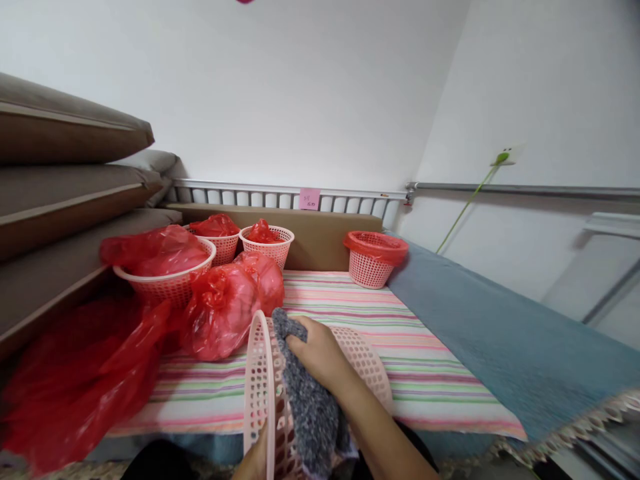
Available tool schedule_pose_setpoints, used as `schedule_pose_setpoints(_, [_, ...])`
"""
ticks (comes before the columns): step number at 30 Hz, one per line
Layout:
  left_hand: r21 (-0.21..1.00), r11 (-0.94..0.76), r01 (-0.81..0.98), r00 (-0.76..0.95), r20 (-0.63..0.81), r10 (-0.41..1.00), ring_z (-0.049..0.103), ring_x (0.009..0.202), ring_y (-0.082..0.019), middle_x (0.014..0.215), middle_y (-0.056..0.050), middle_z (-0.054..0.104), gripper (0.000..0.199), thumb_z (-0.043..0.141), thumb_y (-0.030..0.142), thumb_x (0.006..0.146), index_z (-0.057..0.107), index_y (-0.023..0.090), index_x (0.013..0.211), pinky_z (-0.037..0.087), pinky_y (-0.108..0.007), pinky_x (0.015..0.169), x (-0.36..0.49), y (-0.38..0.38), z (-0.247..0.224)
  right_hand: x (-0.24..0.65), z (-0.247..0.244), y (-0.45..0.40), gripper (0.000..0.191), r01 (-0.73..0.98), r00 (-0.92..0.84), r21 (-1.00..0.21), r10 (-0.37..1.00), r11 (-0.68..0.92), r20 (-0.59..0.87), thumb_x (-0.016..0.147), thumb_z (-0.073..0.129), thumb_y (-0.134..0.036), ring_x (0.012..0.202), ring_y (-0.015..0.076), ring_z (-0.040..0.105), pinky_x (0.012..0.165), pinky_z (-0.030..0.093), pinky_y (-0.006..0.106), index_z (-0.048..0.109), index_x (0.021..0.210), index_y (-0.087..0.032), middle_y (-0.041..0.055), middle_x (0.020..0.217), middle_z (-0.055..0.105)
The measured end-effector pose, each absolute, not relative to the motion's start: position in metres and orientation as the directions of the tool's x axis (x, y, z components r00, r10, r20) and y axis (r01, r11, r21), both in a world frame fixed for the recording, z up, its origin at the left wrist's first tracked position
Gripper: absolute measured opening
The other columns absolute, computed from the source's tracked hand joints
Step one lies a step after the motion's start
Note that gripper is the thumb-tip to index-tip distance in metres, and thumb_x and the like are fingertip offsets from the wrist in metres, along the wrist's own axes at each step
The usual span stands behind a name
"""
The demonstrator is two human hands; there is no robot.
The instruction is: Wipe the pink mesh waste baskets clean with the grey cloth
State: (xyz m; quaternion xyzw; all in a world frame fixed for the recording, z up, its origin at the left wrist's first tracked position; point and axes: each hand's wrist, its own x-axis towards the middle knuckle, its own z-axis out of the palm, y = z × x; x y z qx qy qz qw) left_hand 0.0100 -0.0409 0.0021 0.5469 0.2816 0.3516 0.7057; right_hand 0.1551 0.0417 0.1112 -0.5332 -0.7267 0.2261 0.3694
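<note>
A pink plastic basket [363, 363] with a lattice wall lies tipped on its side in front of me, its mouth facing left. My right hand [317, 350] is closed around a fuzzy grey cloth [310, 407], which is pressed to the outside of the basket and hangs down toward me. Low at the basket's rim, my left hand [256, 457] reaches into the mouth and holds the basket; its fingers are mostly hidden behind the lattice.
Left stand pink baskets [167, 287] with red plastic bags, beside a knotted red bag [220, 313] and a loose red bag [95, 380]. Another red-lined basket [373, 267] stands back right on the striped cloth [435, 373]. Cushions [65, 193] are stacked left; a radiator [280, 197] runs behind.
</note>
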Motion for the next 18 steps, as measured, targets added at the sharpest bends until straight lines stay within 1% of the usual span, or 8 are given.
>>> schedule_pose_setpoints(3, [0.99, 0.035, -0.136, 0.572, 0.05, 0.819, 0.032, 0.135, -0.032, 0.139, -0.013, 0.047, 0.081, 0.067, 0.055, 0.069, 0.035, 0.026, 0.137, 0.016, -0.052, 0.112, 0.011, -0.039, 0.012, 0.139, 0.124, 0.048, 0.021, 0.647, -0.247, -0.672, 0.933, 0.361, 0.264, 0.076, 0.049, -0.021, 0.083, 0.0171, 0.061, 0.075, 0.043, 0.024, 0.067, 0.087, -0.02, 0.002, 0.088, 0.07])
schedule_pose_setpoints(5, [0.989, -0.04, -0.145, 0.562, 0.115, 0.819, 0.028, 0.136, -0.031, 0.135, -0.013, 0.052, 0.078, 0.065, 0.053, 0.072, 0.035, 0.024, 0.138, 0.012, -0.051, 0.112, 0.011, -0.036, 0.015, 0.135, 0.127, 0.042, 0.019, 0.634, -0.289, -0.658, 0.914, 0.406, 0.286, 0.077, 0.048, -0.021, 0.082, 0.0168, 0.06, 0.073, 0.042, 0.024, 0.066, 0.084, -0.019, 0.0021, 0.087, 0.069])
schedule_pose_setpoints(7, [0.978, -0.053, -0.2, 0.549, 0.157, 0.821, 0.032, 0.134, -0.031, 0.132, -0.012, 0.054, 0.077, 0.065, 0.048, 0.074, 0.032, 0.024, 0.139, 0.018, -0.051, 0.111, 0.011, -0.031, 0.017, 0.137, 0.122, 0.029, 0.02, 0.597, -0.31, -0.668, 0.895, 0.445, 0.32, 0.077, 0.048, -0.019, 0.083, 0.0167, 0.059, 0.075, 0.041, 0.024, 0.065, 0.085, -0.019, 0.0026, 0.089, 0.068])
schedule_pose_setpoints(9, [0.972, -0.02, -0.232, 0.53, 0.143, 0.836, 0.041, 0.129, -0.031, 0.13, -0.012, 0.056, 0.08, 0.069, 0.04, 0.073, 0.028, 0.025, 0.14, 0.027, -0.05, 0.108, 0.011, -0.025, 0.022, 0.142, 0.113, 0.011, 0.022, 0.579, -0.293, -0.685, 0.897, 0.442, 0.331, 0.076, 0.048, -0.017, 0.087, 0.017, 0.058, 0.08, 0.041, 0.025, 0.065, 0.09, -0.019, 0.0033, 0.092, 0.067])
schedule_pose_setpoints(11, [0.977, 0.0, -0.213, 0.515, 0.112, 0.85, 0.046, 0.124, -0.03, 0.129, -0.011, 0.056, 0.086, 0.073, 0.029, 0.071, 0.025, 0.026, 0.141, 0.031, -0.049, 0.106, 0.011, -0.017, 0.03, 0.146, 0.102, -0.005, 0.025, 0.591, -0.267, -0.693, 0.911, 0.413, 0.315, 0.075, 0.05, -0.017, 0.089, 0.0172, 0.058, 0.083, 0.041, 0.026, 0.065, 0.095, -0.02, 0.0035, 0.094, 0.066])
schedule_pose_setpoints(13, [0.982, -0.048, -0.184, 0.496, 0.135, 0.858, 0.047, 0.122, -0.029, 0.13, -0.01, 0.055, 0.087, 0.074, 0.021, 0.069, 0.025, 0.025, 0.141, 0.031, -0.047, 0.107, 0.01, -0.011, 0.036, 0.147, 0.093, -0.015, 0.03, 0.617, -0.252, -0.681, 0.919, 0.395, 0.304, 0.075, 0.05, -0.017, 0.091, 0.0175, 0.057, 0.084, 0.041, 0.026, 0.064, 0.102, -0.021, 0.004, 0.097, 0.064])
schedule_pose_setpoints(15, [0.98, -0.108, -0.169, 0.458, 0.175, 0.872, 0.047, 0.122, -0.028, 0.131, -0.01, 0.054, 0.084, 0.072, 0.017, 0.069, 0.028, 0.023, 0.14, 0.028, -0.046, 0.109, 0.011, -0.008, 0.033, 0.145, 0.088, -0.017, 0.035, 0.645, -0.243, -0.655, 0.918, 0.394, 0.312, 0.076, 0.049, -0.017, 0.094, 0.018, 0.057, 0.086, 0.041, 0.027, 0.063, 0.108, -0.02, 0.0052, 0.1, 0.063])
schedule_pose_setpoints(18, [0.973, -0.16, -0.167, 0.382, 0.213, 0.899, 0.048, 0.121, -0.029, 0.126, -0.01, 0.058, 0.081, 0.074, 0.017, 0.065, 0.036, 0.022, 0.136, 0.027, -0.046, 0.109, 0.011, -0.01, 0.006, 0.14, 0.087, -0.005, 0.039, 0.683, -0.21, -0.613, 0.911, 0.396, 0.355, 0.078, 0.047, -0.017, 0.097, 0.0193, 0.057, 0.088, 0.041, 0.029, 0.061, 0.114, -0.018, 0.0074, 0.103, 0.063])
